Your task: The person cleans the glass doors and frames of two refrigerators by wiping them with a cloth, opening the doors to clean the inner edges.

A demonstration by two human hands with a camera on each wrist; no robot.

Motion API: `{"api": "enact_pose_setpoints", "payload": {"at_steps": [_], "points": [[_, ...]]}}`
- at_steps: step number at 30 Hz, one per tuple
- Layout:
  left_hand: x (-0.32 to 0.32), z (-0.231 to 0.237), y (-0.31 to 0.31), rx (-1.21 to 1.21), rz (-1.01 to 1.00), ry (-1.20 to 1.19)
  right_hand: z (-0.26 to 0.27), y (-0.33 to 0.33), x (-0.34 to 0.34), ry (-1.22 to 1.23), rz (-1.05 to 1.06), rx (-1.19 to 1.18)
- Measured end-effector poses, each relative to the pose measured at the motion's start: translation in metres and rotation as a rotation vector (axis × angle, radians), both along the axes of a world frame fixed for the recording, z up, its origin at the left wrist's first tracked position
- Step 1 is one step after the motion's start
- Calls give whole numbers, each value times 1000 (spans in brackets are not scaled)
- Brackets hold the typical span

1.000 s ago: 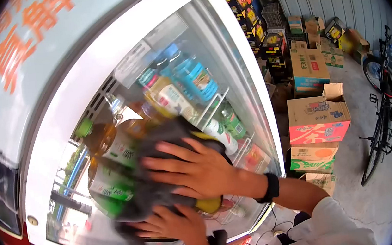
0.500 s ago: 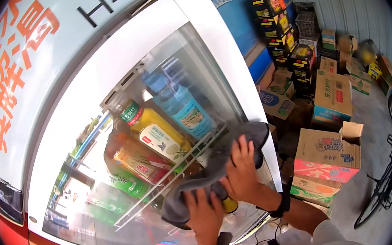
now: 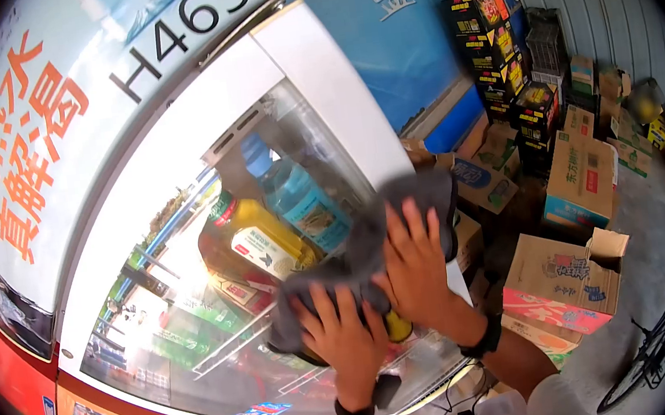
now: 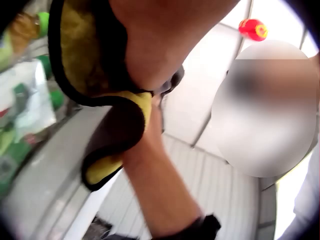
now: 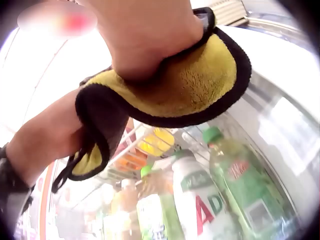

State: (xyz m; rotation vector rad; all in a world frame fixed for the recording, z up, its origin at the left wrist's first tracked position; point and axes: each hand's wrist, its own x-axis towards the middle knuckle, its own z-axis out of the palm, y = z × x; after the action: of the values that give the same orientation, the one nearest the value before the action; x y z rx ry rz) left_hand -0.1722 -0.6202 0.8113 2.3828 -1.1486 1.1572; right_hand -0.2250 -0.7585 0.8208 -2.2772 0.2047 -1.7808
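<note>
Both hands press a grey cloth [image 3: 355, 264] flat against the glass [image 3: 151, 380] of a white-framed drinks fridge. The left hand [image 3: 345, 341] lies on the cloth's lower left part, fingers spread. Higher and to the right, the right hand [image 3: 422, 275] has straight fingers on the cloth where it overlaps the white door frame [image 3: 313, 70]. In the right wrist view the cloth's yellow underside [image 5: 200, 85] and black edging hang below the hand. Behind the glass stand a blue bottle [image 3: 310, 210] and a yellow drink bottle [image 3: 271, 243]; the hands and cloth hide the shelf's lower right.
Cardboard boxes [image 3: 562, 276] stand on the floor to the right, with a stack of black boxes [image 3: 487, 50] behind. A bicycle [image 3: 663, 334] is at the far right. Dark cables hang near the person's body, below the fridge's lower right corner.
The hands have slid the cloth from mid-glass to the right side of the door, reaching the frame. The head view has turned, showing more of the fridge top.
</note>
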Motion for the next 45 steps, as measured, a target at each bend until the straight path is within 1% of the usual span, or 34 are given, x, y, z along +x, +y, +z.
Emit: {"api": "enact_pose_setpoints", "payload": {"at_steps": [1, 2, 3, 4, 5, 7, 9, 10, 12, 14, 15, 17, 18, 20, 23, 24, 26, 28, 29, 30, 33, 34, 36, 38, 39, 40, 42, 44, 45], "points": [[-1, -19, 4, -46, -33, -5, -9, 1, -3, 24, 16, -13], [0, -20, 5, -70, -46, 54, -11, -1, -3, 48, 30, -24], [0, -19, 6, -88, -58, 119, 3, -6, -4, 41, 40, -73], [1, 0, 2, -109, -30, -23, 30, -13, -9, 44, 54, -117], [-1, 28, -7, -129, 1, -159, 56, -20, -14, 54, 73, -161], [-10, 82, -23, -203, 16, -135, 102, -32, -18, 7, 36, -237], [-12, 108, -37, -245, 28, -213, 120, -39, -12, -81, 63, -240], [-13, 114, -40, -263, 33, -253, 125, -41, -11, -125, 76, -239], [-12, 102, -40, -244, 19, -212, 115, -39, -13, -155, 140, -153], [-13, 73, -34, -208, 3, -176, 89, -36, -14, -165, 185, -85], [-14, 55, -30, -186, -19, -90, 71, -35, -15, -137, 171, -78], [-4, 28, -23, -146, -127, -72, 47, -34, -16, -83, 146, -66], [-8, 35, -26, -177, -126, -52, 52, -34, -19, -84, 147, -77], [-24, 62, -36, -229, -120, -5, 81, -37, -24, -112, 146, -105], [-26, 101, -57, -297, -99, -138, 129, -42, -26, -129, 122, -161], [-26, 108, -59, -297, -94, -161, 137, -43, -26, -134, 107, -181], [-27, 117, -62, -302, -85, -206, 136, -43, -29, -117, 110, -162], [-27, 103, -59, -261, -103, -147, 123, -40, -32, -85, 109, -133], [-25, 91, -55, -239, -109, -119, 104, -39, -33, -62, 108, -113], [-20, 71, -50, -155, -93, -80, 92, -37, -35, -38, 111, -90], [-9, 44, -44, -155, -208, -102, 82, -35, -37, 4, 63, -78], [-14, 52, -47, -185, -222, -87, 91, -35, -36, -14, 50, -105], [-23, 79, -53, -240, -191, -93, 126, -39, -35, -38, 26, -165], [-25, 99, -55, -271, -170, -108, 140, -38, -32, -68, -5, -181], [-26, 99, -53, -249, -165, -101, 144, -37, -31, -85, -22, -192], [-26, 98, -52, -229, -161, -95, 140, -35, -34, -61, -14, -172], [-23, 90, -49, -200, -166, -104, 113, -30, -38, -12, -2, -108], [-10, 64, -44, -164, -172, -124, 89, -25, -39, 52, -4, -47], [-9, 54, -41, -132, -177, -124, 91, -26, -39, 44, -4, -88]]}}
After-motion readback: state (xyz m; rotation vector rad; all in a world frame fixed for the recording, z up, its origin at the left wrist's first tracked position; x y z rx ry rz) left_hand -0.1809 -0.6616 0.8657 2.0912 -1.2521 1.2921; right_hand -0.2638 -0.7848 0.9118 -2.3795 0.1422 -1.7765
